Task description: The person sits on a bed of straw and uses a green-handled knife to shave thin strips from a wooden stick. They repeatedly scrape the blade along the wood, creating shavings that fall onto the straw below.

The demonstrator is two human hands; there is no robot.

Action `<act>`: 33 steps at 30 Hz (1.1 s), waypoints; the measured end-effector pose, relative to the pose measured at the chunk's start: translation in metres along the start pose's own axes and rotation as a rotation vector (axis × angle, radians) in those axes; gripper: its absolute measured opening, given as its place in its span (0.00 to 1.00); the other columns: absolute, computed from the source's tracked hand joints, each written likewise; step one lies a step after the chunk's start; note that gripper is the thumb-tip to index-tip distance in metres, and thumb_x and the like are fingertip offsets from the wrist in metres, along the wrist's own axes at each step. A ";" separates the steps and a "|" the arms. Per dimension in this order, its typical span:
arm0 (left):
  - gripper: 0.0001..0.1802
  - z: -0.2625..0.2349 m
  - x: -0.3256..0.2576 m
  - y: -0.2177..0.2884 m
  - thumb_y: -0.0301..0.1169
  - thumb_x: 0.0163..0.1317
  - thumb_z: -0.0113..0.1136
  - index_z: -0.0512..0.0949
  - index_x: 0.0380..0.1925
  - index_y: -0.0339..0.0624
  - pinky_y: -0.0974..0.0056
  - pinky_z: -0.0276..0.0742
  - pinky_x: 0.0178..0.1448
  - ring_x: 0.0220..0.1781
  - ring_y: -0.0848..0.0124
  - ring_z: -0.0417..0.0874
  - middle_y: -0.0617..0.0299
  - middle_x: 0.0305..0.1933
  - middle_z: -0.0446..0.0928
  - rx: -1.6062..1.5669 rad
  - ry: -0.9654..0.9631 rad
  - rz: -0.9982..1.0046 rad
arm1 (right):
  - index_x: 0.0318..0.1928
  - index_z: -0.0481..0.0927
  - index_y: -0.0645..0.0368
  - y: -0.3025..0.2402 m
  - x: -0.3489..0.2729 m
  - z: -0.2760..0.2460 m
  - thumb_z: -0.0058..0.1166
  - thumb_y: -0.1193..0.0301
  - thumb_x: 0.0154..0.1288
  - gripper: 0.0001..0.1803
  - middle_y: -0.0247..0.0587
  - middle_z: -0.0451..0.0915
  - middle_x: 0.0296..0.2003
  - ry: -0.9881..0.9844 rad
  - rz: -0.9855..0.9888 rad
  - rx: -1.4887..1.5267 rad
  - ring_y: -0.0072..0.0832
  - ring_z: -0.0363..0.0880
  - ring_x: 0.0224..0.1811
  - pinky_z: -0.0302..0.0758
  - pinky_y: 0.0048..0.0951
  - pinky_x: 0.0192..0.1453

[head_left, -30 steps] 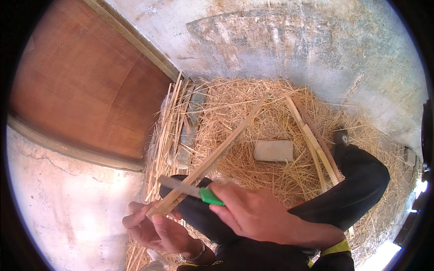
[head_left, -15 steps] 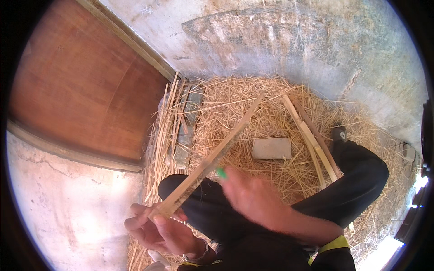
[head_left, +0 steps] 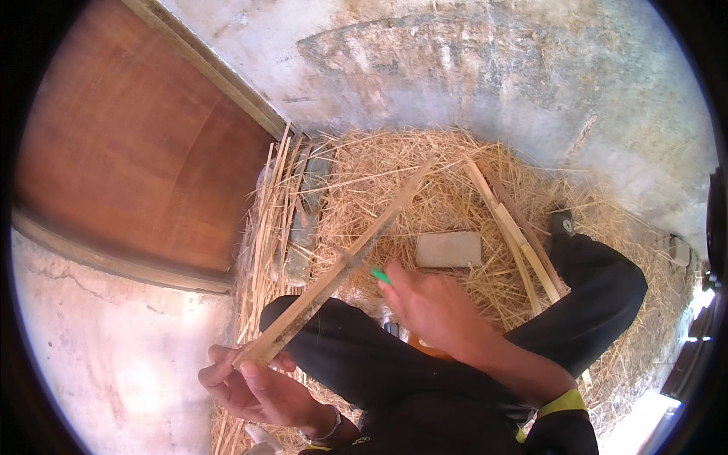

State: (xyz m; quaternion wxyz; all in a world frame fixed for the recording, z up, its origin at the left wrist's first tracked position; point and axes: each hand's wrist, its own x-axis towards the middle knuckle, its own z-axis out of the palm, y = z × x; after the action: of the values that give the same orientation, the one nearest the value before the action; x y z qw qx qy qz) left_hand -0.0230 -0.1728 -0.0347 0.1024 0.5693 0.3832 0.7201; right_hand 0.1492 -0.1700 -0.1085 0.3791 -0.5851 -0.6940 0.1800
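My left hand (head_left: 262, 390) is closed round the near end of a long, flat bamboo strip (head_left: 318, 290), thumb on top. The strip slants up and away to the right, over my left leg and the straw, with a darker joint about halfway along. My right hand (head_left: 432, 307) is closed on a small tool with a green handle (head_left: 381, 275), just right of the strip's middle. Most of the tool is hidden by my fingers, and its working end is too blurred to make out.
Loose straw (head_left: 387, 174) covers the floor. A grey brick (head_left: 449, 249) lies ahead. Several bamboo pieces (head_left: 523, 239) lean by my right leg (head_left: 591, 288). A pile of thin split strips (head_left: 265, 227) lies left, beside a brown wooden door (head_left: 144, 152). A stained wall (head_left: 485, 76) stands behind.
My right hand has shifted slightly right and shows more sharply, with more of the green handle visible. My left hand still holds the strip's near end. The whole view has shifted slightly.
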 end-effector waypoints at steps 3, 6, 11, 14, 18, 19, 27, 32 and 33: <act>0.10 0.000 -0.001 0.000 0.30 0.63 0.52 0.65 0.35 0.34 0.78 0.60 0.15 0.17 0.77 0.64 0.60 0.28 0.59 -0.011 -0.028 0.012 | 0.40 0.69 0.61 -0.026 -0.005 -0.012 0.47 0.65 0.67 0.11 0.47 0.77 0.20 -0.032 -0.061 -0.033 0.44 0.77 0.17 0.74 0.43 0.21; 0.10 0.003 -0.002 0.002 0.30 0.63 0.52 0.64 0.35 0.34 0.78 0.61 0.15 0.19 0.77 0.64 0.59 0.29 0.59 -0.011 -0.098 0.021 | 0.39 0.68 0.60 -0.004 -0.004 0.008 0.47 0.65 0.67 0.11 0.46 0.76 0.18 0.036 -0.008 -0.012 0.43 0.77 0.16 0.73 0.43 0.19; 0.09 -0.006 -0.002 0.002 0.28 0.63 0.51 0.64 0.37 0.34 0.78 0.63 0.16 0.25 0.77 0.65 0.59 0.30 0.60 -0.059 -0.102 0.031 | 0.39 0.69 0.61 0.011 0.004 -0.001 0.48 0.66 0.67 0.10 0.48 0.76 0.19 -0.027 0.074 -0.048 0.46 0.76 0.18 0.72 0.44 0.19; 0.15 -0.003 -0.003 -0.001 0.33 0.60 0.57 0.65 0.39 0.35 0.75 0.65 0.12 0.22 0.73 0.71 0.53 0.29 0.67 -0.056 -0.068 0.027 | 0.39 0.69 0.61 -0.011 -0.001 -0.010 0.47 0.66 0.68 0.10 0.48 0.77 0.19 -0.002 0.017 -0.025 0.48 0.77 0.19 0.72 0.46 0.21; 0.12 -0.001 -0.003 0.004 0.30 0.62 0.52 0.64 0.39 0.34 0.77 0.64 0.15 0.27 0.74 0.67 0.56 0.31 0.63 -0.039 -0.137 0.055 | 0.39 0.69 0.60 0.022 0.006 0.016 0.47 0.66 0.68 0.09 0.49 0.77 0.18 -0.053 0.251 -0.102 0.49 0.77 0.20 0.72 0.47 0.21; 0.14 -0.003 -0.003 0.003 0.32 0.61 0.54 0.64 0.39 0.34 0.76 0.65 0.14 0.24 0.73 0.69 0.55 0.30 0.65 -0.021 -0.114 0.043 | 0.38 0.69 0.60 0.029 0.007 0.014 0.47 0.66 0.68 0.09 0.49 0.76 0.18 -0.047 0.244 -0.102 0.49 0.76 0.19 0.72 0.46 0.21; 0.10 -0.006 -0.003 -0.003 0.30 0.64 0.51 0.65 0.39 0.35 0.77 0.63 0.18 0.28 0.75 0.65 0.58 0.32 0.61 -0.035 -0.115 0.024 | 0.38 0.68 0.62 0.019 0.003 0.017 0.45 0.66 0.69 0.11 0.50 0.76 0.17 0.069 0.035 0.071 0.50 0.77 0.19 0.73 0.47 0.22; 0.10 -0.007 -0.004 -0.005 0.31 0.65 0.50 0.65 0.39 0.35 0.77 0.62 0.18 0.26 0.76 0.64 0.60 0.32 0.60 -0.010 -0.124 0.048 | 0.39 0.69 0.63 0.068 0.016 0.036 0.45 0.66 0.69 0.11 0.50 0.76 0.18 0.007 0.243 -0.111 0.50 0.77 0.20 0.73 0.47 0.22; 0.10 -0.007 -0.004 -0.006 0.31 0.65 0.50 0.65 0.38 0.36 0.77 0.61 0.18 0.27 0.76 0.64 0.60 0.32 0.60 -0.019 -0.105 0.036 | 0.40 0.69 0.64 0.065 0.016 0.032 0.45 0.67 0.68 0.11 0.50 0.76 0.18 0.021 0.202 -0.107 0.50 0.77 0.19 0.73 0.47 0.22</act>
State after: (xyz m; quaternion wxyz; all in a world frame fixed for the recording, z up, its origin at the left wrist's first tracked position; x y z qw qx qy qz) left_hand -0.0297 -0.1744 -0.0418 0.1149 0.6122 0.3600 0.6946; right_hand 0.1689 -0.1326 -0.1695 0.3347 -0.6732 -0.6361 0.1739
